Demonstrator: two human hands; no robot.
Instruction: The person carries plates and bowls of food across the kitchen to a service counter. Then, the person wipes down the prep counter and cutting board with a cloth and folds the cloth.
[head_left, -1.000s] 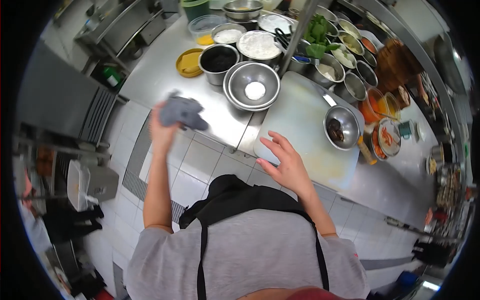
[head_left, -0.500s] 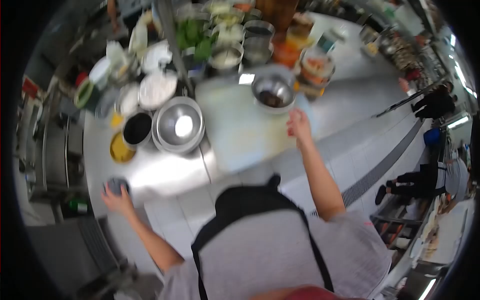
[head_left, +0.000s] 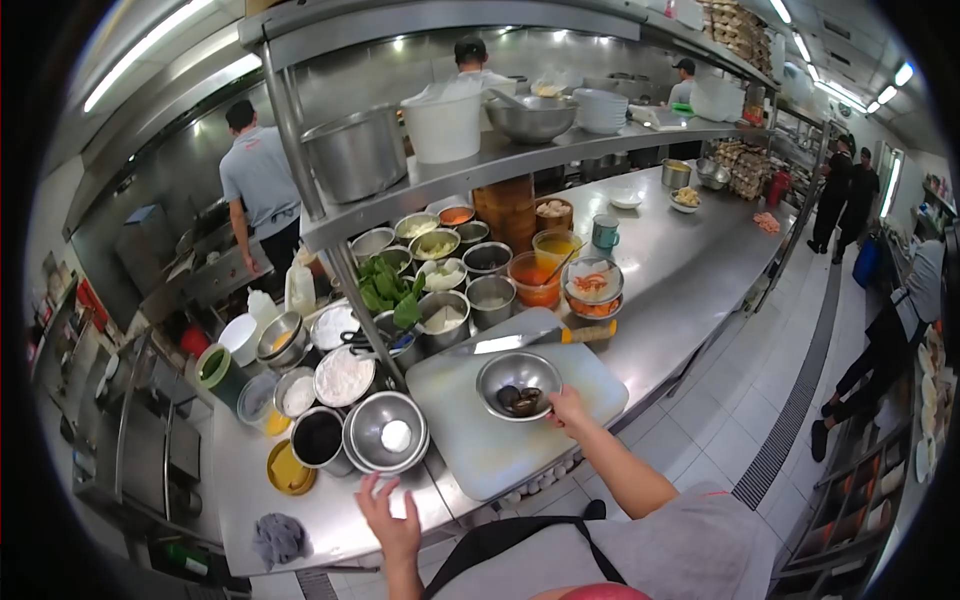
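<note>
My right hand [head_left: 569,411] is closed on the near right rim of a small metal bowl [head_left: 489,372] with dark pieces [head_left: 521,401] in its bottom; what these are I cannot make out. The bowl is over a white cutting board [head_left: 466,470]. Behind it a large knife with a yellow handle [head_left: 592,332] lies along the board's far edge. My left hand [head_left: 391,515] is open, fingers apart and holding nothing, just in front of stacked metal bowls [head_left: 402,409]. A crumpled grey cloth [head_left: 279,540] lies on the counter to its left.
Several metal containers of ingredients, green leaves [head_left: 385,290] and a bowl of white powder [head_left: 344,377] crowd the counter's back and left. A steel shelf [head_left: 455,165] with its post [head_left: 365,325] stands over them. Other people work beyond and at right.
My left hand has let go of the grey cloth and moved right, towards the stacked bowls. My right hand now grips the bowl's rim. The view has tilted up.
</note>
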